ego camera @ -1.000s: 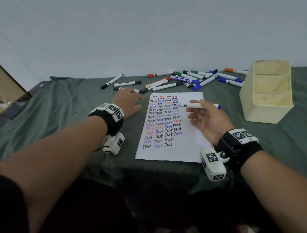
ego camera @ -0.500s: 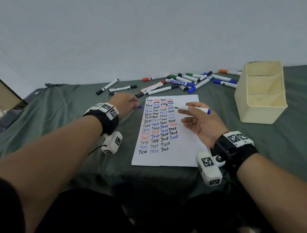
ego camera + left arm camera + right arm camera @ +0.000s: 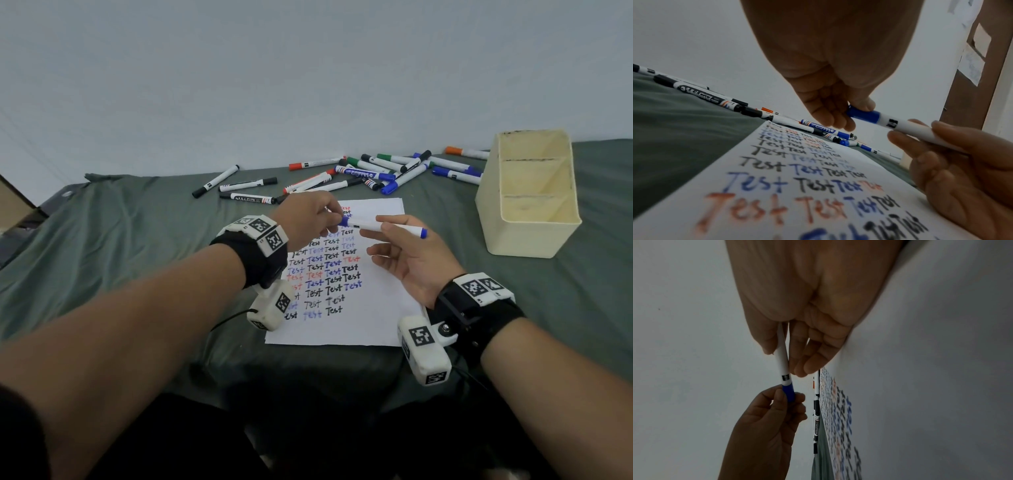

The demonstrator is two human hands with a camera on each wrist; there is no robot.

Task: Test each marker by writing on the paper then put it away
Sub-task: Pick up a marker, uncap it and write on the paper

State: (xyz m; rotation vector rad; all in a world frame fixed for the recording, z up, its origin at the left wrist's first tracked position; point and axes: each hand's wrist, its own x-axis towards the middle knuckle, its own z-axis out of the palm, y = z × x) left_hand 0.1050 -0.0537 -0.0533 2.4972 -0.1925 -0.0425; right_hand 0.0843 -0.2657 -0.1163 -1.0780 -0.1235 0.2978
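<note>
Green cloth [image 3: 102, 240] covers the table from the left edge of the frame to the right. Loose markers [image 3: 342, 174] lie in a messy row along the upper middle. Below them, in the centre, sits a white sheet of paper [image 3: 376, 308] with "Test" written many times in black, blue and red. Above the paper, the left hand [image 3: 305, 219] pinches the blue cap [image 3: 863, 115] of a white marker with blue ends [image 3: 366, 226]. The right hand [image 3: 407, 260] grips the white barrel. Both hands meet on that marker. A cream plastic box with dividers [image 3: 527, 236] stands at the right.
</note>
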